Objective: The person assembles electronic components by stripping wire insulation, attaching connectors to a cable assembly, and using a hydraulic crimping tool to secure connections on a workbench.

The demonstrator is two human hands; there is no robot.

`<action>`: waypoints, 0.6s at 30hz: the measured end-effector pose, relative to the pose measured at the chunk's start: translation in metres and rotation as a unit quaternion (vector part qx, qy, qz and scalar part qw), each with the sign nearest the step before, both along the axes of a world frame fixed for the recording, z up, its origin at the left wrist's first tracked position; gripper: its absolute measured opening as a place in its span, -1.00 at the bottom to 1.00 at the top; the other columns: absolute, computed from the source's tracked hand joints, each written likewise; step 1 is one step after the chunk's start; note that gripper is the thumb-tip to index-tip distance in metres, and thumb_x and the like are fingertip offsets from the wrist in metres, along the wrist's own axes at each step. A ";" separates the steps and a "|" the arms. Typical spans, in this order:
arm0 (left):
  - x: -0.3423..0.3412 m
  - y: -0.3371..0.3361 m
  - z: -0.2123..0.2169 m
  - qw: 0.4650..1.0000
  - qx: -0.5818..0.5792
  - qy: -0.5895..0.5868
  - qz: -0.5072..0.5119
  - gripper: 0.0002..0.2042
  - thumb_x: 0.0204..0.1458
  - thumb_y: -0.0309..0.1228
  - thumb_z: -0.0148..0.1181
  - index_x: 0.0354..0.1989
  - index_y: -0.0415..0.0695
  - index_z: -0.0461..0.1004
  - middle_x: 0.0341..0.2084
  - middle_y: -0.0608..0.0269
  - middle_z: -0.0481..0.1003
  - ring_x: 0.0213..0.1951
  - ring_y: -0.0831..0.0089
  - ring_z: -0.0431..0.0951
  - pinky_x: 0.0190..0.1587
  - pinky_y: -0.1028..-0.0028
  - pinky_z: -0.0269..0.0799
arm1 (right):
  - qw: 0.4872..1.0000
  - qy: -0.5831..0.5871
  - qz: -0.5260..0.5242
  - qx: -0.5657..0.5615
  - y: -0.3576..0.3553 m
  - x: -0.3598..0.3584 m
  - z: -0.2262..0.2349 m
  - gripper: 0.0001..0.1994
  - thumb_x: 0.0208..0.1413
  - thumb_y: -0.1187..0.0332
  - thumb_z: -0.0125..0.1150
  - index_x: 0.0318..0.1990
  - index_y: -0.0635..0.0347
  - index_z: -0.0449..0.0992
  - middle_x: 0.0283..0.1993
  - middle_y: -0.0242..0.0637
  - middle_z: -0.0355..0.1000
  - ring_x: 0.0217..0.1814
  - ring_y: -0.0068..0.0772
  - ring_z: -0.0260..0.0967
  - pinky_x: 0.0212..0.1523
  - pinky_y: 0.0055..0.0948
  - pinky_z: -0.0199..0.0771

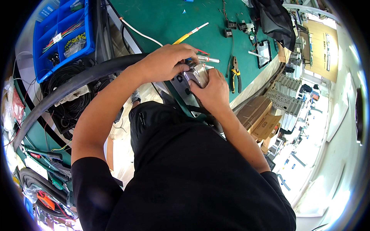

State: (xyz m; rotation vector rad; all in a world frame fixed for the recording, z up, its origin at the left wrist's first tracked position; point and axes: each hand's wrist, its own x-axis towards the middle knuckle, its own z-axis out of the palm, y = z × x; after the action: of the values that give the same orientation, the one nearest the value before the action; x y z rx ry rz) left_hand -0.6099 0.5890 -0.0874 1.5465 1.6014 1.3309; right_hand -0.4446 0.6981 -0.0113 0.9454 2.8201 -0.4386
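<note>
At the near edge of the green bench, a shiny silver metal block (198, 76) with rounded corners sits by a dark plate with black knobs (182, 85). My right hand (212, 90) grips the block from its near right side, thumb and fingers closed round it. My left hand (169, 61) bends over the far left end, fingers curled, thumb pressed down by the block; what lies beneath those fingers is hidden. Silver cable ends (207, 59) stick out just past the left fingertips, with a red wire beside them. A thick black cable (104, 69) runs in from the left, behind my left wrist.
On the green bench (154, 19) lie yellow-and-black pliers (235, 75), a yellow cable with a white end (190, 34), small black parts (231, 25) and a black bag (275, 21). Left stands a blue divided bin (44, 57) with wires; right, a cardboard box (254, 111).
</note>
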 end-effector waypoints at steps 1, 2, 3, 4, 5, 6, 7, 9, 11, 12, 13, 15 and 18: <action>0.001 0.000 0.000 1.000 -0.007 0.001 0.002 -0.70 0.03 -0.53 0.24 -0.03 -0.13 0.45 0.14 0.12 0.41 0.09 0.09 0.43 0.15 0.20 0.33 | 1.000 -0.016 -0.005 -0.003 0.000 0.000 0.001 -0.55 -0.15 0.16 0.45 -0.28 0.30 0.38 -0.21 -0.02 0.45 -0.07 0.05 0.40 -0.12 -0.07 0.46; 0.002 0.000 0.000 1.000 -0.015 0.003 0.004 -0.70 0.02 -0.55 0.24 -0.03 -0.13 0.44 0.14 0.12 0.42 0.08 0.09 0.44 0.14 0.20 0.34 | 1.000 -0.012 -0.003 -0.002 0.000 0.000 0.001 -0.55 -0.14 0.15 0.45 -0.28 0.30 0.38 -0.21 -0.03 0.45 -0.07 0.05 0.41 -0.12 -0.06 0.46; 0.002 0.001 0.000 1.000 -0.009 -0.007 0.005 -0.68 0.01 -0.56 0.23 -0.02 -0.13 0.44 0.13 0.12 0.42 0.07 0.09 0.45 0.13 0.20 0.35 | 1.000 -0.007 -0.002 0.000 0.000 0.001 0.001 -0.55 -0.14 0.15 0.45 -0.28 0.30 0.38 -0.21 -0.03 0.45 -0.07 0.05 0.41 -0.12 -0.06 0.45; 0.002 0.001 0.000 1.000 -0.004 -0.017 0.006 -0.67 0.00 -0.58 0.22 -0.02 -0.13 0.44 0.13 0.12 0.42 0.07 0.09 0.45 0.13 0.20 0.35 | 1.000 -0.003 -0.002 0.001 -0.001 0.001 0.001 -0.55 -0.14 0.15 0.45 -0.28 0.30 0.39 -0.21 -0.03 0.45 -0.07 0.05 0.41 -0.13 -0.05 0.45; 0.003 0.001 0.001 1.000 0.001 -0.026 0.007 -0.65 -0.01 -0.60 0.22 -0.01 -0.12 0.44 0.12 0.12 0.42 0.06 0.09 0.46 0.12 0.20 0.36 | 1.000 -0.002 -0.001 0.000 -0.001 0.002 0.000 -0.55 -0.13 0.15 0.45 -0.28 0.30 0.39 -0.21 -0.03 0.45 -0.07 0.05 0.41 -0.13 -0.05 0.45; 0.003 0.000 0.004 0.998 -0.014 -0.056 -0.001 -0.64 -0.01 -0.60 0.21 0.01 -0.12 0.44 0.11 0.12 0.43 0.06 0.09 0.46 0.12 0.20 0.36 | 1.000 0.000 0.000 0.000 -0.001 0.002 0.000 -0.55 -0.13 0.15 0.46 -0.27 0.30 0.40 -0.20 -0.03 0.46 -0.07 0.06 0.41 -0.13 -0.05 0.45; 0.002 -0.002 0.013 0.996 -0.029 -0.084 -0.010 -0.63 -0.01 -0.60 0.21 0.02 -0.12 0.44 0.11 0.12 0.43 0.06 0.08 0.46 0.12 0.20 0.36 | 1.000 0.002 0.000 -0.001 -0.001 0.002 -0.001 -0.55 -0.13 0.15 0.46 -0.26 0.30 0.40 -0.20 -0.03 0.46 -0.07 0.06 0.42 -0.13 -0.05 0.45; 0.000 -0.003 0.017 0.994 -0.037 -0.104 -0.026 -0.61 -0.01 -0.60 0.21 0.05 -0.11 0.44 0.10 0.12 0.43 0.07 0.09 0.45 0.12 0.20 0.36 | 1.000 -0.005 0.002 0.008 -0.002 0.000 0.000 -0.55 -0.13 0.15 0.46 -0.25 0.31 0.41 -0.20 -0.03 0.46 -0.07 0.06 0.42 -0.12 -0.05 0.45; -0.003 -0.002 0.013 0.995 -0.024 -0.086 -0.039 -0.58 -0.02 -0.61 0.21 0.07 -0.10 0.43 0.10 0.12 0.43 0.08 0.11 0.44 0.14 0.20 0.36 | 1.000 -0.005 0.005 0.013 -0.002 0.000 0.000 -0.55 -0.12 0.15 0.45 -0.24 0.31 0.42 -0.20 -0.03 0.47 -0.08 0.06 0.42 -0.11 -0.06 0.45; -0.002 -0.002 0.009 0.997 -0.005 -0.067 -0.034 -0.58 -0.02 -0.62 0.21 0.07 -0.10 0.43 0.10 0.13 0.43 0.10 0.12 0.44 0.15 0.21 0.35 | 1.000 -0.002 0.006 0.013 -0.003 0.001 0.000 -0.55 -0.12 0.16 0.45 -0.25 0.31 0.42 -0.20 -0.03 0.47 -0.08 0.06 0.42 -0.11 -0.06 0.45; -0.001 -0.001 0.006 0.998 0.015 -0.046 -0.030 -0.59 -0.02 -0.63 0.20 0.06 -0.10 0.44 0.10 0.14 0.43 0.11 0.12 0.43 0.17 0.21 0.35 | 1.000 0.002 0.006 0.015 -0.003 0.001 0.000 -0.56 -0.12 0.16 0.45 -0.25 0.31 0.42 -0.20 -0.02 0.47 -0.08 0.05 0.42 -0.11 -0.06 0.45; 0.000 -0.001 0.002 0.999 0.025 -0.023 -0.026 -0.60 -0.02 -0.63 0.19 0.06 -0.11 0.44 0.10 0.14 0.43 0.14 0.14 0.41 0.19 0.22 0.33 | 1.000 0.005 0.005 0.017 -0.005 0.001 0.001 -0.57 -0.12 0.16 0.44 -0.26 0.31 0.42 -0.21 -0.02 0.47 -0.08 0.06 0.42 -0.10 -0.07 0.45; 0.001 0.000 0.003 1.000 -0.001 -0.021 -0.022 -0.61 -0.01 -0.62 0.20 0.06 -0.12 0.46 0.09 0.14 0.44 0.16 0.15 0.40 0.21 0.22 0.32 | 0.999 0.025 0.008 0.024 -0.003 0.001 -0.001 -0.56 -0.12 0.14 0.44 -0.31 0.34 0.41 -0.25 0.00 0.45 -0.16 0.08 0.42 -0.15 -0.05 0.41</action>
State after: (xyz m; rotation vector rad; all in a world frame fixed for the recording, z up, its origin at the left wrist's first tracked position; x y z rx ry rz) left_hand -0.6093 0.5891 -0.0847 1.5333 1.5354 1.3284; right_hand -0.4434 0.6948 -0.0118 0.9317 2.8934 -0.3993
